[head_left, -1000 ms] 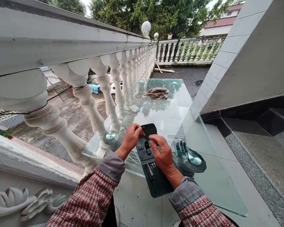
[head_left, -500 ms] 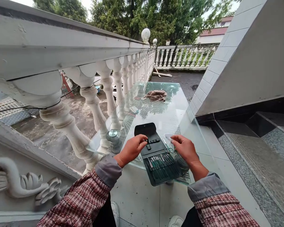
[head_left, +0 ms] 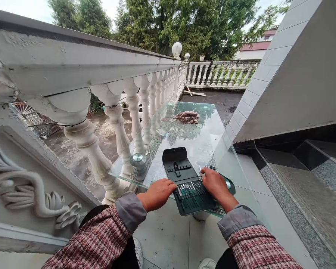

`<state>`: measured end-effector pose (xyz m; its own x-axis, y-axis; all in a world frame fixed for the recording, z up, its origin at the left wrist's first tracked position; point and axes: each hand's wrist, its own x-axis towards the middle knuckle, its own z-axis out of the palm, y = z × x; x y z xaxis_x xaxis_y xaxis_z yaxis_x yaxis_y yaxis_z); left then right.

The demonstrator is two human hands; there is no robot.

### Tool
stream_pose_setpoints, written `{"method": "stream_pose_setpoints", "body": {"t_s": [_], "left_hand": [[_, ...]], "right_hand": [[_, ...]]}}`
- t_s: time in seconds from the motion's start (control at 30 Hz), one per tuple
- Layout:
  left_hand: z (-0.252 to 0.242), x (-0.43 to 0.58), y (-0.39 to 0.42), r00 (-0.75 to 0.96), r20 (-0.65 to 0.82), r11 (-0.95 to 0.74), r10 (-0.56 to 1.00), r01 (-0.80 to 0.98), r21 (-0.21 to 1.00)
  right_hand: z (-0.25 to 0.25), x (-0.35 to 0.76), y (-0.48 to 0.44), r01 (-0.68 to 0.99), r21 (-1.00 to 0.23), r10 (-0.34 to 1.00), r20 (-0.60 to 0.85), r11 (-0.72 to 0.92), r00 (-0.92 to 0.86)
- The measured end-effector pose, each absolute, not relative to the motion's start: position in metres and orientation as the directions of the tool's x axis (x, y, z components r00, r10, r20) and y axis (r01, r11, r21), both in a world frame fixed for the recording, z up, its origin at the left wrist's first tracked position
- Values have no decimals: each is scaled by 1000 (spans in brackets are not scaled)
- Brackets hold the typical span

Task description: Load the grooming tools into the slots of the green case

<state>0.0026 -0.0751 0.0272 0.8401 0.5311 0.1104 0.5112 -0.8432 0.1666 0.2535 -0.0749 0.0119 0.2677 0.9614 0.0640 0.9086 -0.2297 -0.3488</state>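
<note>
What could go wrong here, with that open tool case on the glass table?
The case seems to overhang the near edge of the glass table, so it might tip and spill its small tools, especially if the left hand presses there. Loose metal tools by the right hand could slide on the glass and perhaps drop through the balusters to the yard below.

Red-and-cream plaid flannel sleeve [head_left: 95, 239], plain grey fabric cuff [head_left: 130, 211]. Folding tool case [head_left: 175, 164]: black upper flap, dark green lower panel, silver tools [head_left: 190, 191] in even rows. Crumpled cloth [head_left: 187, 117]: mottled brown and cream. Turned concrete balustrade [head_left: 116, 127]: white, grey-stained.
</note>
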Motion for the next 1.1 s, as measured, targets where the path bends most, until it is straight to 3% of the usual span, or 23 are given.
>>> {"method": "stream_pose_setpoints", "body": {"t_s": [0.23,0.5,0.93,1.1], "left_hand": [[30,4,-68,814,9,-814,581,580,24],[33,1,-67,801,-6,-800,599,599,-30],[32,-2,-64,772,27,-772,635,635,-3],[35,-3,-78,769,112,-775,629,632,7]], "right_hand": [[15,266,-75,824,-448,916,27,-347,401],[7,259,-67,726,-585,906,-35,-361,422],[22,255,-86,893,-391,959,82,-221,273],[13,254,-91,941,-333,986,123,-64,111]]}}
